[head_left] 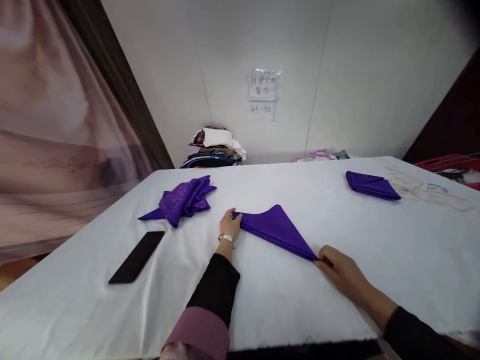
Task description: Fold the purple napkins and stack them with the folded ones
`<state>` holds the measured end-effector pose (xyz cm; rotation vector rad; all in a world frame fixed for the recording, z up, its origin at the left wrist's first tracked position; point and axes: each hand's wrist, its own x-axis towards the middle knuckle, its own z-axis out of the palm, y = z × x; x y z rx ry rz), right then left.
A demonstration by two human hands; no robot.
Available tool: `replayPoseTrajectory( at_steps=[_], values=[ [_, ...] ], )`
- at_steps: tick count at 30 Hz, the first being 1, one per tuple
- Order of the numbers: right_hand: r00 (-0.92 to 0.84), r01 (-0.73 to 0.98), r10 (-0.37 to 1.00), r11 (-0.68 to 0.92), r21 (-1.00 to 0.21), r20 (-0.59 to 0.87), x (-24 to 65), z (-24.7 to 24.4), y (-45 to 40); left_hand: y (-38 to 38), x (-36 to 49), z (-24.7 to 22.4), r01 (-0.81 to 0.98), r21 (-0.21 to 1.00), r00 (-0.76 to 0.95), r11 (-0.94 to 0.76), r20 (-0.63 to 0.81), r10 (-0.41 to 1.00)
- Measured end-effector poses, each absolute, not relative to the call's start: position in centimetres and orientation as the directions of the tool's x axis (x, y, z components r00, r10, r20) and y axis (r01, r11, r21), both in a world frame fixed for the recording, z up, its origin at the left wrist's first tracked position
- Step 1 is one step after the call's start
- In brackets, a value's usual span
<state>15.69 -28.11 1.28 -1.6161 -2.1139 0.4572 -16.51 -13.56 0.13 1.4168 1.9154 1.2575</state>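
Observation:
A purple cloth napkin, folded into a layered triangle, lies on the white-covered table in front of me. My left hand, with a silver bracelet at the wrist, is closed on its left corner. At the opposite end, my right hand pinches the right corner between thumb and fingers. The napkin's long folded edge runs between both hands, and its peak points away from me. Beyond my left hand sits a loose heap of purple napkins. A folded purple napkin rests at the far right.
A flat dark rectangular object lies left of my left arm on the white tablecloth. Stacked clothes stand behind the table's far edge. A curtain hangs along the left, and a paper sign is on the wall.

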Motion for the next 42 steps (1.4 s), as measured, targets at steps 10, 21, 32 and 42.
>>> replayPoseTrajectory(
  at_steps=[10, 21, 32, 42],
  values=[
    [-0.179, 0.837, 0.975, 0.222, -0.500, 0.133, 15.55, 1.41, -28.40, -13.74, -17.10, 0.00, 0.442, 0.895, -0.382, 0.064, 0.123, 0.916],
    [-0.213, 0.757, 0.962, 0.273, -0.594, 0.171, 15.69, 1.72, -28.65, -14.12, -17.47, 0.22, 0.579, 0.809, -0.377, 0.106, 0.150, 0.914],
    [-0.322, 0.757, 0.909, 0.415, -0.505, 0.265, 16.07, 0.74, -28.43, -14.14, -17.34, 0.28, 0.674, 0.733, -0.315, 0.093, 0.171, 0.934],
    [-0.326, 0.760, 0.919, 0.394, -0.518, 0.221, 15.86, 1.41, -28.70, -14.32, -16.96, 0.71, 0.791, 0.609, -0.223, 0.056, 0.202, 0.954]
  ],
)
